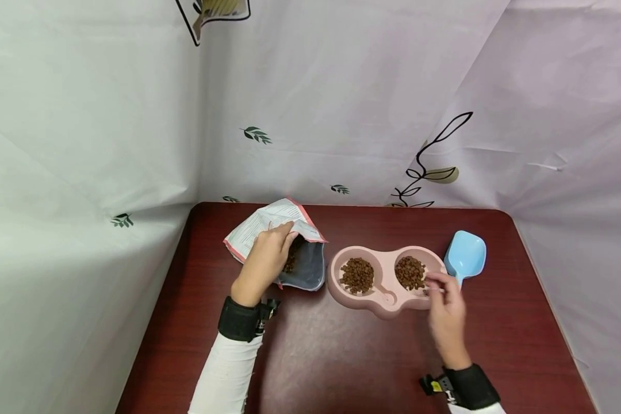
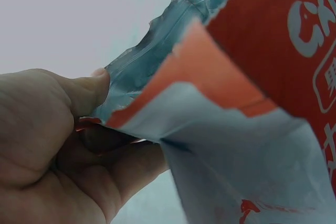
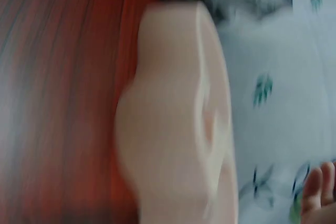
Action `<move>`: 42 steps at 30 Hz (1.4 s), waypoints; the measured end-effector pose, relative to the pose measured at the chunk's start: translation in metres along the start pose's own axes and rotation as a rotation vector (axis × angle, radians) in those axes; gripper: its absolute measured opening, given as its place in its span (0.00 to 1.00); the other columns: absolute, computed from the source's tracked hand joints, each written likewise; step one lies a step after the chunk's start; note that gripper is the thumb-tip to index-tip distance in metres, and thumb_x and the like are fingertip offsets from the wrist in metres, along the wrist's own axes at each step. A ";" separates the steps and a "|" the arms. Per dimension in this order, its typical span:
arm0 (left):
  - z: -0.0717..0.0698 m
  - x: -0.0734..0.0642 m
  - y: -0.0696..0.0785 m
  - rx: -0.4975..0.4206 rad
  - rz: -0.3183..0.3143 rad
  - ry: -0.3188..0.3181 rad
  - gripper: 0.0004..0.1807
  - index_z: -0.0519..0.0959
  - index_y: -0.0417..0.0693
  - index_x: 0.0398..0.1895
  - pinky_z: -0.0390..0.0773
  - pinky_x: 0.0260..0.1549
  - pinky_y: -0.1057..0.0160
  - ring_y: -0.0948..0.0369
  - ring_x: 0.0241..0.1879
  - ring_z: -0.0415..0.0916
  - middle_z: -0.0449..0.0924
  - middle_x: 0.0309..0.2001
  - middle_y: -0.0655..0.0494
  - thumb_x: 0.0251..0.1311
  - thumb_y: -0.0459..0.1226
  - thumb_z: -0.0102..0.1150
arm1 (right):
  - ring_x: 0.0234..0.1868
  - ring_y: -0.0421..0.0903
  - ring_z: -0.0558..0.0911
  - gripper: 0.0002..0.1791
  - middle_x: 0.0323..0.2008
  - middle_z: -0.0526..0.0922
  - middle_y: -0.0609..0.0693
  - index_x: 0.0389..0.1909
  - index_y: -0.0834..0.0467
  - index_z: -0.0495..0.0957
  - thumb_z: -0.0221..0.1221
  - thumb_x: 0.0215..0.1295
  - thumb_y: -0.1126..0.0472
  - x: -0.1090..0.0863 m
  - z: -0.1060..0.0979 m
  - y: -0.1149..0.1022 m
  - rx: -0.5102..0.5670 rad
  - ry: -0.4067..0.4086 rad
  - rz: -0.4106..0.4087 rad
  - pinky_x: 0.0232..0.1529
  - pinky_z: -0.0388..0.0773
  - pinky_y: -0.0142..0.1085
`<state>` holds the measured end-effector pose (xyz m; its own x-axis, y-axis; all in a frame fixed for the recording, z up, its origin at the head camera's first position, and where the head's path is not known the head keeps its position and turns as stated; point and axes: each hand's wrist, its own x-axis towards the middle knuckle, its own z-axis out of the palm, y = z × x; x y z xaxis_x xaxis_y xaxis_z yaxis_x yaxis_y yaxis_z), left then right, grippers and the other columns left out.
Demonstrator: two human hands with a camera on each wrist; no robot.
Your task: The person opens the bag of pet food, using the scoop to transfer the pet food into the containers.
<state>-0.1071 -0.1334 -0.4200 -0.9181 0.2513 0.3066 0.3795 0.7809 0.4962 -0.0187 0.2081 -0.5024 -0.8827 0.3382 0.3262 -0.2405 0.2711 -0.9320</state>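
Gaping toward the right, the bag (image 1: pixel 249 231) is near the back left corner of the table (image 1: pixel 331 356), with brown kibble (image 1: pixel 291 263) showing inside. The left hand (image 1: pixel 264 261) pinches its rim between thumb and fingers. Just to the right, toward the back edge, is a pink double bowl (image 1: pixel 388 267); more kibble lies in both its round wells. The right hand (image 1: pixel 447 317) is at the bowl's right end, blurred, and I cannot tell whether its fingers grasp anything. A light-blue scoop (image 1: pixel 467 256) lies near the back right corner, its handle partly hidden by that hand. A black band (image 1: pixel 239 319) wraps each wrist, and a white cloth (image 1: pixel 341 86) printed with leaves hangs behind the table's back edge
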 end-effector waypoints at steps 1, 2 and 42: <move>0.000 0.000 0.000 0.000 0.002 0.000 0.17 0.79 0.36 0.56 0.81 0.48 0.48 0.49 0.52 0.79 0.83 0.51 0.39 0.70 0.37 0.53 | 0.42 0.36 0.78 0.12 0.42 0.78 0.54 0.50 0.76 0.73 0.46 0.70 0.78 -0.001 0.010 -0.003 0.031 -0.072 -0.028 0.42 0.75 0.20; 0.000 0.000 0.000 0.002 0.004 0.000 0.17 0.79 0.36 0.55 0.81 0.48 0.48 0.49 0.52 0.79 0.83 0.51 0.39 0.70 0.38 0.53 | 0.43 0.36 0.78 0.13 0.43 0.78 0.58 0.52 0.76 0.73 0.47 0.70 0.78 -0.002 0.021 -0.007 0.062 -0.145 -0.052 0.43 0.76 0.20; 0.040 -0.102 -0.057 0.189 0.253 0.157 0.51 0.59 0.31 0.71 0.65 0.61 0.37 0.43 0.69 0.60 0.64 0.70 0.36 0.39 0.32 0.70 | 0.42 0.56 0.83 0.25 0.53 0.78 0.73 0.66 0.66 0.66 0.41 0.70 0.77 -0.005 0.174 -0.020 0.420 -0.550 0.466 0.30 0.83 0.30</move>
<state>-0.0396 -0.1811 -0.5122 -0.7634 0.3705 0.5292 0.5510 0.8011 0.2340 -0.0799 0.0439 -0.5129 -0.9741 -0.1852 -0.1294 0.1636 -0.1835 -0.9693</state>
